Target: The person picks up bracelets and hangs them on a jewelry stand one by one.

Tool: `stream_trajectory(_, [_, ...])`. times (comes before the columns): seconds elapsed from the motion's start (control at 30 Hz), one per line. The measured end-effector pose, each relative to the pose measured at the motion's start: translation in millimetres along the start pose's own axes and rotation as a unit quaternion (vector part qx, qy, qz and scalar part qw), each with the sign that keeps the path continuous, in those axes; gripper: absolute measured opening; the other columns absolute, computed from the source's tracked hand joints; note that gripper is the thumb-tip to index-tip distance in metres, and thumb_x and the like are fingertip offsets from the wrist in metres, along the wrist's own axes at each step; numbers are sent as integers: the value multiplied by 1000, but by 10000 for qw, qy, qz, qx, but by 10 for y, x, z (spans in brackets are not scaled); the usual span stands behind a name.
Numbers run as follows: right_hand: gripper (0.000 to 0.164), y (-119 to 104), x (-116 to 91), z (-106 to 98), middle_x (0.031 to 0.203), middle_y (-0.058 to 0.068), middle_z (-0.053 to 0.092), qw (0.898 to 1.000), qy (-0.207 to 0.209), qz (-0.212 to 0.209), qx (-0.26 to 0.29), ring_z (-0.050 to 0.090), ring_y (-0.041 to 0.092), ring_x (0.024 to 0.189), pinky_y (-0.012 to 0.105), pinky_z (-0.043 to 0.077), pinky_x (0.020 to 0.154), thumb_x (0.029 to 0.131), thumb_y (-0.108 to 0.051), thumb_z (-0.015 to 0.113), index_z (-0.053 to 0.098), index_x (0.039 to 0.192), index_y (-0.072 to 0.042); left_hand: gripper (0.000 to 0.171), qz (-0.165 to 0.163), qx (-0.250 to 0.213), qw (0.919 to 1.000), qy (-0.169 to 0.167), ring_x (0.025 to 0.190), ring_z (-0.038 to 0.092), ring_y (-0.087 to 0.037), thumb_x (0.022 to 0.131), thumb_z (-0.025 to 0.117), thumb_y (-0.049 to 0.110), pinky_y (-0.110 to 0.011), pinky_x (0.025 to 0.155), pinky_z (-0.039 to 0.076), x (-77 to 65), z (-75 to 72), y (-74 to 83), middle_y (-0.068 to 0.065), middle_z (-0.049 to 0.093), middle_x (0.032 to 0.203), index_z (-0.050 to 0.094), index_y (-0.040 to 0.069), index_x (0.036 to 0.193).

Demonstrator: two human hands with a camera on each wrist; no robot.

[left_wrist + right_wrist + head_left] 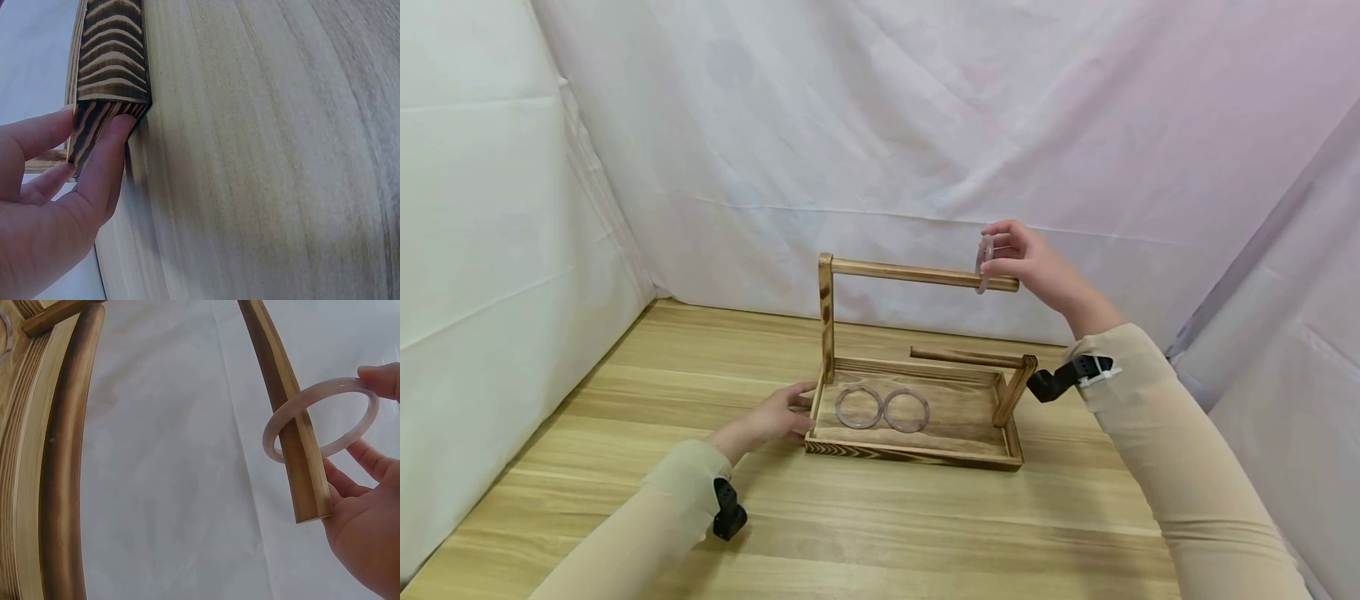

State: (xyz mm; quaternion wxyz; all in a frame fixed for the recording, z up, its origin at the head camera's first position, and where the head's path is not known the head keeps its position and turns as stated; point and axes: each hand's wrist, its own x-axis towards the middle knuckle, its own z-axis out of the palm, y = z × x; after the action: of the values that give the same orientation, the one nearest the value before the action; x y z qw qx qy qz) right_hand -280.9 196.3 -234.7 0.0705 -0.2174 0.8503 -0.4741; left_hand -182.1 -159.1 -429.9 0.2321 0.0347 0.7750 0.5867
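Note:
Near the free end of the upper bar (917, 272), my right hand (1037, 267) pinches a pale lilac bangle (294, 409) between thumb and fingers. The bangle encircles the bar; in the right wrist view the bar's square end (312, 515) sticks out past it. My left hand (778, 414) rests its fairly straight fingers against the left end of a brown wooden tray stand (917, 457), with fingertips (122, 122) on the striped end face. Two more bangles, a left one (838, 408) and a right one (928, 414), lie side by side on the tray floor.
A lower bar (966, 357) on a short right post (1017, 392) points left over the tray. The tall left post (827, 321) carries the upper bar. The stand is on a wood-grain table (880, 533); white curtains (850, 125) hang behind and at both sides.

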Motion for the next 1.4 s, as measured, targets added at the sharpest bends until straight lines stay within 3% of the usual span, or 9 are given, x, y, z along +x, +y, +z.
stream_trajectory(0.3, [55, -31, 48, 32, 130, 19, 44, 9998, -161, 27, -122, 46, 23, 119, 37, 39, 98, 90, -15, 59, 32, 137, -7, 69, 23, 6, 10000, -50, 102, 60, -36, 89, 52, -7, -42, 79, 56, -38, 33, 42, -36, 34, 137, 15, -4, 147])
stream_trajectory(0.63, [62, -69, 108, 56, 133, 18, 47, 9987, -397, -45, -324, 44, 27, 126, 44, 38, 104, 91, -18, 58, 29, 145, -7, 69, 50, -47, 10000, -61, 101, 61, -35, 89, 52, -7, -43, 79, 56, -10, 29, 13, -36, 35, 136, 16, -3, 147])
stream_trajectory(0.73, [54, -83, 123, 74, 127, 16, 52, 9979, -476, -161, -408, 47, 24, 122, 42, 40, 102, 92, -19, 57, 37, 140, -5, 69, 56, -6, 10000, -72, 101, 61, -35, 89, 52, -6, -42, 78, 56, -7, 27, 15, -36, 35, 136, 15, -3, 147])
stream_trajectory(0.87, [32, -109, 156, 118, 111, 11, 59, 9968, -532, -351, -483, 55, 18, 110, 34, 44, 95, 92, -17, 58, 50, 119, -1, 69, 46, -23, 10000, -77, 102, 61, -35, 89, 52, -6, -42, 79, 56, -4, 22, 17, -36, 35, 136, 15, -3, 148])
stream_trajectory(1.03, [22, -142, 188, 165, 106, 13, 61, 9956, -565, -475, -573, 58, 16, 105, 30, 46, 90, 91, -14, 60, 54, 109, -2, 69, 44, 12, 9999, -105, 102, 61, -36, 90, 52, -6, -42, 79, 56, -6, 16, 8, -37, 34, 137, 14, -4, 148])
stream_trajectory(1.2, [28, -160, 204, 188, 112, 18, 60, 9950, -613, -483, -624, 56, 23, 111, 30, 47, 91, 91, -13, 59, 53, 116, -3, 69, -3, -1, 10000, -37, 101, 61, -34, 89, 52, -6, -43, 79, 56, -14, 15, 2, -36, 35, 137, 16, -2, 148])
stream_trajectory(1.4, [44, -198, 225, 206, 120, 19, 58, 9952, -636, -419, -613, 53, 25, 117, 38, 45, 97, 90, -15, 61, 47, 131, -3, 69, 27, 24, 10000, -54, 102, 61, -34, 89, 52, -5, -42, 79, 56, -27, 25, 39, -36, 34, 138, 15, -3, 148])
